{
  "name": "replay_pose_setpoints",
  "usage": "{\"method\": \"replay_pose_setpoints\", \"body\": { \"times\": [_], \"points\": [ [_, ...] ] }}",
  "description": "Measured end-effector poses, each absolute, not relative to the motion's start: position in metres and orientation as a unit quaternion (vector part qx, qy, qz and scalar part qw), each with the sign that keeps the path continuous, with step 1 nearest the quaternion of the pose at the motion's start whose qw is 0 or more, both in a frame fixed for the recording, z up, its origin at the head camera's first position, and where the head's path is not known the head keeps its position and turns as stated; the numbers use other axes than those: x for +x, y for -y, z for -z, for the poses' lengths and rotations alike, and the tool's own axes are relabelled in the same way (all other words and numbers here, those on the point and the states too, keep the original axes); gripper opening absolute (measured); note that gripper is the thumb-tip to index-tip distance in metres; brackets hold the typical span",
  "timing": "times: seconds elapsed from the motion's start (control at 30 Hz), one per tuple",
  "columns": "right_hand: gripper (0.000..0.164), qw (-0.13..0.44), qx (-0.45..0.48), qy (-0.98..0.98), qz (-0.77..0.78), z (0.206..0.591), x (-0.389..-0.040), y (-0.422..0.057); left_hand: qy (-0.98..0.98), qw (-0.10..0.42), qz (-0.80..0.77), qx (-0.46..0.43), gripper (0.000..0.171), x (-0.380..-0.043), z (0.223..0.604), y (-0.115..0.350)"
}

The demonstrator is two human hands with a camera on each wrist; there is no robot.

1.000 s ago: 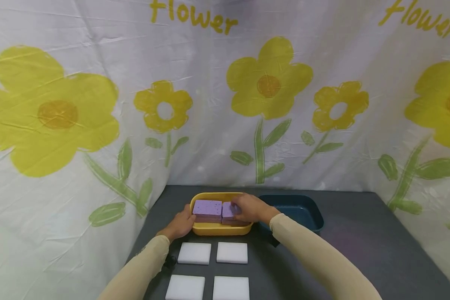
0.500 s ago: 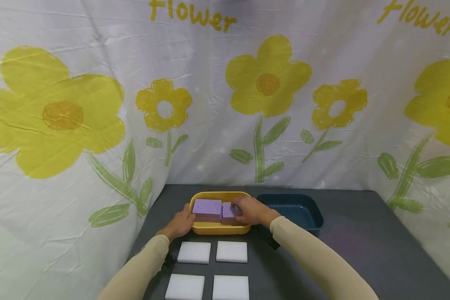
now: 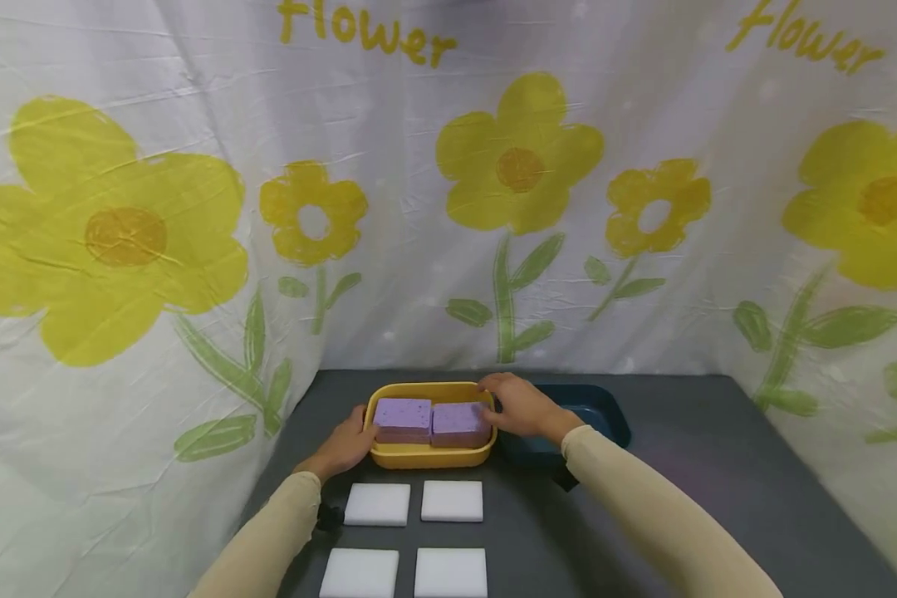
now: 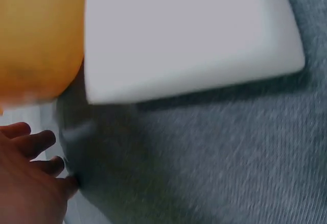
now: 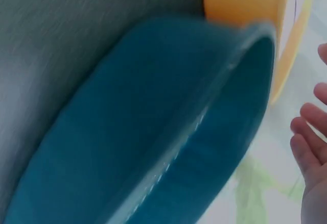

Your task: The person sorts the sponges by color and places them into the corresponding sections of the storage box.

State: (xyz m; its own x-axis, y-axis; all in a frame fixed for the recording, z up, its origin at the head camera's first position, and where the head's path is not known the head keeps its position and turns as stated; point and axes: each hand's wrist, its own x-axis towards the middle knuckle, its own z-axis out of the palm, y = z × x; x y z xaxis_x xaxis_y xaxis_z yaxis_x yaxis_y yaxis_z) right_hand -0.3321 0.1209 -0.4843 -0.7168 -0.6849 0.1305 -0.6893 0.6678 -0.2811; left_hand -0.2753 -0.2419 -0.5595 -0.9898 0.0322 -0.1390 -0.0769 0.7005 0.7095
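Yellow tray [image 3: 433,460] near desk's [image 3: 718,432] far edge holds two purple sponges [image 3: 459,420], side by side. Left hand [image 3: 344,443] at tray's left end, fingers loosely extended; right hand [image 3: 525,407] unclenched by right rim. Blue tray [image 3: 615,417] just right, partly hidden.

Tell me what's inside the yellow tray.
In the yellow tray, a left purple block and a right purple block sit side by side. A little of the tray's inside shows in front; whatever lies beneath the blocks is covered.

sleeves [image 3: 265,538]: long, cream | black wrist pieces [image 3: 330,518] (partly hidden) | fingers [image 4: 36,143]: bare
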Motion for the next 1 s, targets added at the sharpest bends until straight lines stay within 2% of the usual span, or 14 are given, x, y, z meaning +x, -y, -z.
{"method": "replay_pose_setpoints", "body": {
  "times": [0.1, 0.27, 0.57, 1.0],
  "points": [
    [0.043, 0.014, 0.357, 0.92, -0.159, 0.482, -0.336, -0.143, -0.921, 0.057, -0.385, -0.022, 0.077, -0.275, 0.554, 0.247],
    [0.046, 0.024, 0.315, 0.932, -0.176, 0.478, -0.334, -0.185, -0.927, 0.016, -0.375, -0.012, 0.077, -0.275, 0.539, 0.252],
    [0.051, 0.056, 0.235, 0.949, -0.203, 0.481, -0.326, -0.252, -0.933, -0.052, -0.338, 0.108, 0.087, -0.277, 0.506, 0.242],
    [0.061, 0.061, 0.143, 0.956, -0.247, 0.51, -0.314, -0.303, -0.922, -0.039, -0.259, 0.285, 0.099, -0.229, 0.462, 0.172]
  ]
}}
